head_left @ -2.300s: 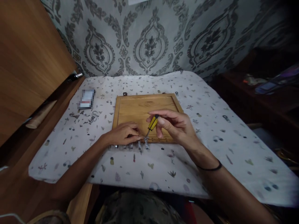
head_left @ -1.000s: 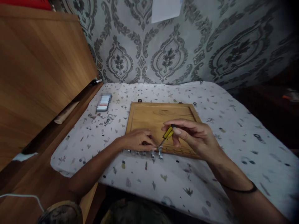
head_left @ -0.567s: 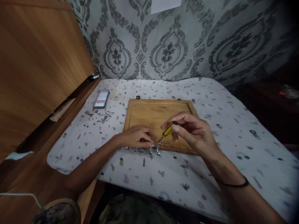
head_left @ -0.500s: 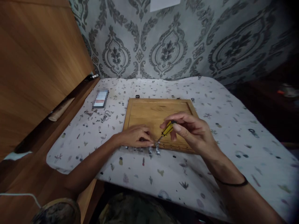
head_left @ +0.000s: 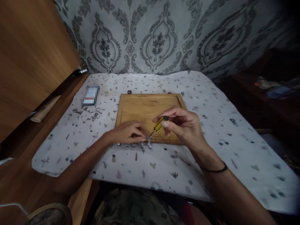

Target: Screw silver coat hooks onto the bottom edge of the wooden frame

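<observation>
A wooden board (head_left: 133, 109) with a raised frame lies flat on the cloth. Several small metal hooks (head_left: 150, 144) stick out along its near edge. My right hand (head_left: 184, 126) grips a yellow and black screwdriver (head_left: 158, 124) between thumb and fingers, tilted with its shaft pointing down and left. The shaft's tip meets the board's near edge at the rightmost hook. My left hand (head_left: 127, 132) rests on the board's near left part, fingers bent and pinched together beside that tip. What lies between those fingertips is too small to make out.
A phone (head_left: 90, 95) with a blurred screen lies at the far left of the patterned cloth (head_left: 140, 168). Small loose parts (head_left: 85, 110) are scattered just below it. A wooden panel (head_left: 35, 47) rises on the left, and a patterned curtain (head_left: 157, 47) hangs behind.
The head view has shifted, so everything sits further left and slightly higher. Both hands and the screwdriver keep nearly the same place at the board's near edge.
</observation>
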The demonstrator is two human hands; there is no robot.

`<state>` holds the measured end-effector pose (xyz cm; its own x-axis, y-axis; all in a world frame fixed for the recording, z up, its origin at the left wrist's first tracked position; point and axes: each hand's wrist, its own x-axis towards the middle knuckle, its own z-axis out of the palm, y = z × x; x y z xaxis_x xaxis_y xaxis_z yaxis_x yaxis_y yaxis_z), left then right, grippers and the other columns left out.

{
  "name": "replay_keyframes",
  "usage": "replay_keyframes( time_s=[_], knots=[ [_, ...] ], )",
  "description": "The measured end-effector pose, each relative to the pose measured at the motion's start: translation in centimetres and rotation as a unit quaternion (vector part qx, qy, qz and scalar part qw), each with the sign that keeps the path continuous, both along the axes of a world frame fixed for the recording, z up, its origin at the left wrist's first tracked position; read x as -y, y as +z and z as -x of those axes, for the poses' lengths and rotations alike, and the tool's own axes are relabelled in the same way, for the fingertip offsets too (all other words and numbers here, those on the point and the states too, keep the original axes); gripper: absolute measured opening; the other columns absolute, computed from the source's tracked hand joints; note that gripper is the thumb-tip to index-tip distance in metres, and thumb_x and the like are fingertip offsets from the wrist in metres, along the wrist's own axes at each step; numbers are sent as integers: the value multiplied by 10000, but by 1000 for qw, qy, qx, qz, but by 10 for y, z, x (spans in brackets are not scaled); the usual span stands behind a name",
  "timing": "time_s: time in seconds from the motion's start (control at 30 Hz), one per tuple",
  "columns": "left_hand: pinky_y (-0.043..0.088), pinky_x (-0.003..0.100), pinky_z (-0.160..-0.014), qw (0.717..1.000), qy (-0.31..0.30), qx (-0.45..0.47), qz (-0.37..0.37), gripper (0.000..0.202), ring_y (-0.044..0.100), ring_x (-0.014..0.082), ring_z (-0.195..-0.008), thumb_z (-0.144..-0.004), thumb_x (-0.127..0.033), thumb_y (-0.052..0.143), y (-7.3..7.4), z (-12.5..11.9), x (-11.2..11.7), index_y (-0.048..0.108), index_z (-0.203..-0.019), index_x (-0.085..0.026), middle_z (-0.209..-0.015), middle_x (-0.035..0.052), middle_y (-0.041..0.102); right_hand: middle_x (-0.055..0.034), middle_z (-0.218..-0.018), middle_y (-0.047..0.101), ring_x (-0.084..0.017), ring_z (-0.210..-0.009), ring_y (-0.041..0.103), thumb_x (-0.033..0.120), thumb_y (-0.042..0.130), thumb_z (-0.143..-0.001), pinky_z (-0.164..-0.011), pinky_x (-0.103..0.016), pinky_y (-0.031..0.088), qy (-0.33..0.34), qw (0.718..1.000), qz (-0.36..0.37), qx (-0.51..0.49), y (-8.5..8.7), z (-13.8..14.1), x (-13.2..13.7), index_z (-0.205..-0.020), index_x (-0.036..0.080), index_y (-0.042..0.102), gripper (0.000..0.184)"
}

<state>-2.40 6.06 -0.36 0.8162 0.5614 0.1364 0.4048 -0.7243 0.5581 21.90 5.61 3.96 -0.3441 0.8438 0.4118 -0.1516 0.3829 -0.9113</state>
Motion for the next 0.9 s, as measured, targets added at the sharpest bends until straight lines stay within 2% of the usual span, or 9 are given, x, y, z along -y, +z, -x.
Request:
replay_keyframes(
  time_s=[0.1, 0.27, 0.47, 0.67, 0.77, 0.9],
  knots=[
    [464, 304, -838, 1000, -5, 4, -1, 381, 643, 201, -960, -1052, -469, 535, 1, 0, 0, 812, -1049, -206, -1012, 92, 690, 11, -738, 738, -58, -432, 586, 458, 834, -839, -434, -184, 530, 23, 1000, 6, -1, -2, -1, 1, -911, 193, 728, 294],
    [477, 307, -861, 1000, -9, -1, 8, 371, 645, 202, -981, -1052, -457, 536, 1, 1, 0, 804, -1061, -201, -1040, 94, 692, -20, -921, 770, -48, -531, 630, 420, 735, -944, -586, -205, 583, 48, 998, 8, 29, -2, -7, 2, -1147, 217, 777, 290],
    [492, 326, -887, 1000, -6, 1, 12, 341, 647, 209, -995, -1051, -425, 542, 0, 1, -1, 799, -1080, -202, -1064, 99, 700, 15, -720, 714, -56, -458, 574, 439, 797, -882, -481, -195, 529, 34, 999, 18, 18, -2, -5, 2, -1012, 189, 785, 282],
    [498, 336, -892, 1000, -9, 2, 13, 377, 650, 217, -1004, -1054, -461, 525, -1, 0, -1, 800, -1089, -205, -1065, 105, 706, 42, -697, 673, -48, -437, 546, 468, 865, -797, -412, -173, 500, 8, 1000, 16, -11, -3, 1, 2, -888, 191, 692, 339],
    [500, 334, -895, 1000, -7, 6, 16, 376, 648, 212, -1003, -1056, -458, 519, -1, 0, -1, 801, -1064, -209, -1072, 101, 707, 38, -720, 672, -51, -456, 556, 490, 835, -826, -425, -175, 507, 20, 1000, 11, -3, -3, 0, 2, -909, 189, 682, 348],
    [507, 332, -891, 1000, -12, 11, 18, 337, 649, 211, -1007, -1052, -421, 539, 0, 0, -1, 797, -1070, -205, -1087, 104, 705, 15, -755, 694, -64, -515, 602, 482, 765, -903, -525, -204, 553, 40, 999, 5, 27, -1, -4, 4, -1089, 182, 750, 353]
  ],
)
